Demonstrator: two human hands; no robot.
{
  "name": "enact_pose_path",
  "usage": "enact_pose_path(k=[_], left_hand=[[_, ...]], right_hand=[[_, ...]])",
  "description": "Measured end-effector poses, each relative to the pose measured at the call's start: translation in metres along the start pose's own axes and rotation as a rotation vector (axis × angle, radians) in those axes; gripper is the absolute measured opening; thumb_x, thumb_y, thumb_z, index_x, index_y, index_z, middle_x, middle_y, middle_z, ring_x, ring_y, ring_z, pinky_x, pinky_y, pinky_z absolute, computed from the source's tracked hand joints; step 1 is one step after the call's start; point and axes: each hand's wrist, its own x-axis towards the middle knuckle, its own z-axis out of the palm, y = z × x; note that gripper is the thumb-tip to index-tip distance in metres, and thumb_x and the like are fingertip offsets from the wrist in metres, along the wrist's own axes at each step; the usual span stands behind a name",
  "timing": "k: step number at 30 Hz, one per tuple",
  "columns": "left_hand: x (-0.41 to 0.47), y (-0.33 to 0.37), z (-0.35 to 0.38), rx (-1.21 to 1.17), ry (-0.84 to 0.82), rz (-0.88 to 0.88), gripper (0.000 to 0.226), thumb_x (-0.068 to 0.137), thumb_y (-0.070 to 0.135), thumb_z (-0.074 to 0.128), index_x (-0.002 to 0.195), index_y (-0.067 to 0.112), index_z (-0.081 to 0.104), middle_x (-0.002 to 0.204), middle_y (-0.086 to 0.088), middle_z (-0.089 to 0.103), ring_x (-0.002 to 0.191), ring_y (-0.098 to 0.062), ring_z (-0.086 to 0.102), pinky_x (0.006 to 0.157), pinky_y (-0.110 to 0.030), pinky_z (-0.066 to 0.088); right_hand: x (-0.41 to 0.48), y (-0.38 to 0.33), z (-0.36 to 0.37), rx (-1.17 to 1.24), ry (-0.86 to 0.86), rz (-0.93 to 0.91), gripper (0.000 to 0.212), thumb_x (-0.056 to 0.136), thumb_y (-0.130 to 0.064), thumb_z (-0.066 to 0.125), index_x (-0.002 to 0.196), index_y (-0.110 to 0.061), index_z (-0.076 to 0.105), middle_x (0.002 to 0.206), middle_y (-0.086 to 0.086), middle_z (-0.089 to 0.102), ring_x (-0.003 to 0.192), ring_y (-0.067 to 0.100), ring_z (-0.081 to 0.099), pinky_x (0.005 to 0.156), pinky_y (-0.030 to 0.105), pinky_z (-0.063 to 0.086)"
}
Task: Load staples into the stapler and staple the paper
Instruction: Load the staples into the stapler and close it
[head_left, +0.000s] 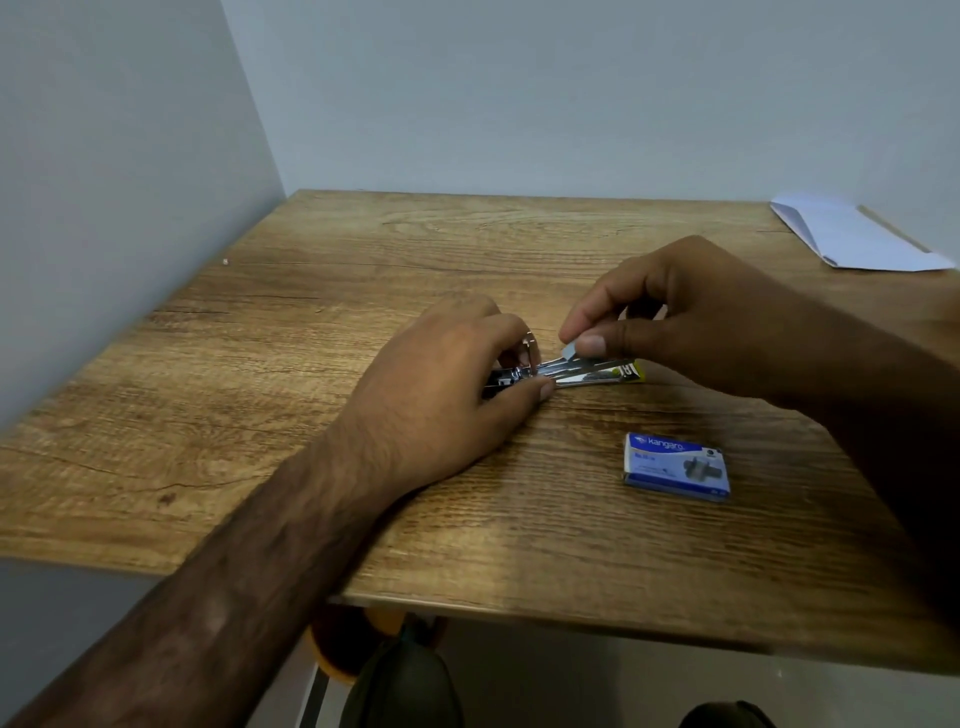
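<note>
Two hands meet over the stapler (592, 375), which lies flat near the middle of the wooden table (311, 312) with its shiny metal channel showing toward the right. The left hand (447, 384) curls over the stapler's dark left end, thumb against the near side and fingers bent round the far side, so that end is mostly hidden under the knuckles. The right hand (675, 312) hangs just above the channel, thumb and forefinger pinching a small grey strip of staples (569, 352); whether its lower end touches the metal I cannot tell. The other fingers of that hand are curled in toward the palm. The right forearm crosses in from the right and shades the tabletop past the stapler's yellow-tipped right end. Near the stapler, on its near right side, a small blue staple box (675, 467) lies flat, label up, apart from both hands. Well beyond the stapler, at the far right corner, a folded white sheet of paper (857, 236) lies partly cut off by the picture's edge. Pale walls (104, 156) stand behind and to the left of the stapler. Below the near table edge an orange thing (332, 649) shows, too hidden to name.
</note>
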Motion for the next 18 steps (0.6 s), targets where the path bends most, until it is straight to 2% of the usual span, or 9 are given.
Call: enact_pose_path(k=[2,7,12,15,18], left_hand=[[-0.0005,-0.0003,0.0000,-0.004,0.002,0.001,0.028,0.090,0.051,0.062,0.102,0.026,0.068,0.095,0.008,0.060,0.094,-0.015,0.056,0.084,-0.043,0.049],[-0.0008,-0.0011,-0.0002,0.009,0.003,0.005,0.030,0.091,0.051,0.061,0.101,0.025,0.068,0.096,0.006,0.060,0.095,-0.016,0.055,0.084,-0.044,0.048],[-0.0006,-0.0006,0.0000,0.004,0.008,0.012,0.028,0.091,0.050,0.062,0.101,0.025,0.068,0.097,0.006,0.061,0.096,-0.016,0.056,0.084,-0.043,0.049],[-0.0006,-0.0003,0.0007,0.000,0.010,0.016,0.026,0.091,0.049,0.063,0.100,0.025,0.067,0.097,0.006,0.060,0.097,-0.016,0.055,0.084,-0.043,0.049],[-0.0004,-0.0005,0.0011,-0.004,0.015,0.019,0.026,0.091,0.049,0.064,0.099,0.025,0.068,0.096,0.006,0.060,0.096,-0.016,0.055,0.084,-0.042,0.049]], right_hand=[[0.0006,-0.0009,0.0027,-0.038,-0.016,0.002,0.007,0.082,-0.025,0.080,0.087,-0.031,0.081,0.078,-0.008,0.076,0.077,0.014,0.067,0.066,0.027,0.050],[0.0013,-0.0025,0.0021,-0.075,-0.009,-0.034,0.006,0.084,-0.026,0.078,0.087,-0.031,0.080,0.080,-0.017,0.075,0.076,0.009,0.064,0.060,0.017,0.047],[0.0001,-0.0026,0.0021,-0.104,-0.043,-0.028,0.008,0.085,-0.026,0.078,0.084,-0.033,0.080,0.077,-0.011,0.076,0.077,0.015,0.066,0.065,0.031,0.050],[0.0001,-0.0029,0.0033,-0.139,-0.046,-0.008,0.010,0.085,-0.025,0.077,0.084,-0.034,0.080,0.075,-0.018,0.074,0.073,0.007,0.065,0.064,0.025,0.048],[0.0002,-0.0031,0.0025,-0.150,-0.014,0.000,0.009,0.086,-0.025,0.077,0.085,-0.033,0.080,0.074,-0.014,0.075,0.075,0.004,0.065,0.064,0.022,0.047]])
